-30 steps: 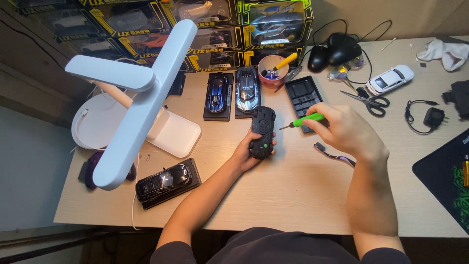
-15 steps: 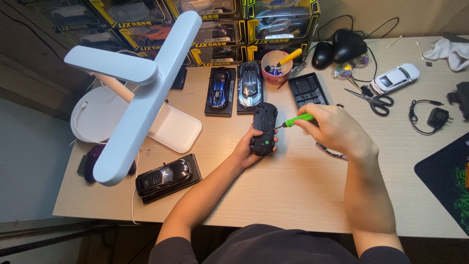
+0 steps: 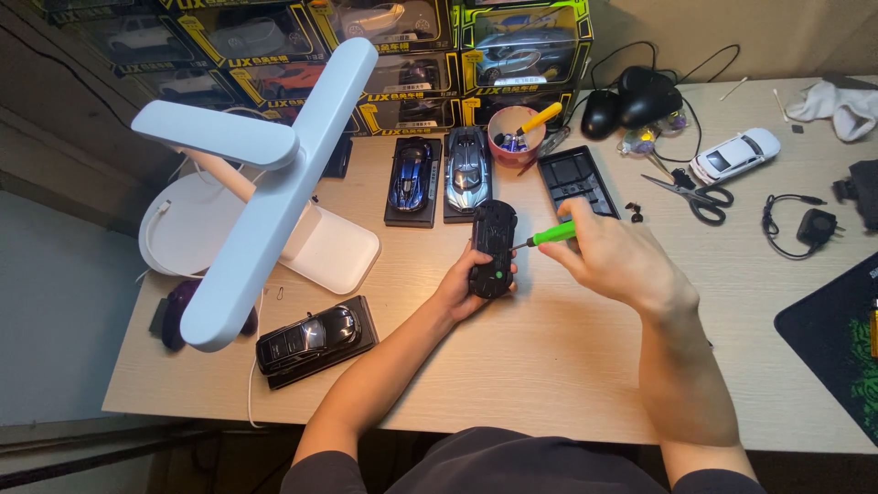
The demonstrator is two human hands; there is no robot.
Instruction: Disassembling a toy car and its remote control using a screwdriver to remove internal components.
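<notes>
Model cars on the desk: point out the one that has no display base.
The white model car at the far right, beside the scissors; it sits directly on the desk, the others on black bases.

worktop (image 3: pixel 549 384): pale wood grain
toy car underside (image 3: pixel 493 247): black, small green spot
screwdriver (image 3: pixel 552 234): bright green handle
desk lamp (image 3: pixel 265 183): plain white
blue model car (image 3: pixel 411 176): glossy blue and black, black base
silver model car (image 3: pixel 467 170): silver-grey with dark stripes, black base
black model car (image 3: pixel 309 335): glossy black, black base
cup (image 3: pixel 514 134): pink
white model car (image 3: pixel 735 155): white
scissors (image 3: pixel 692 197): black handles
mat (image 3: pixel 837 334): black, green pattern
boxes (image 3: pixel 384 46): yellow and black
</notes>
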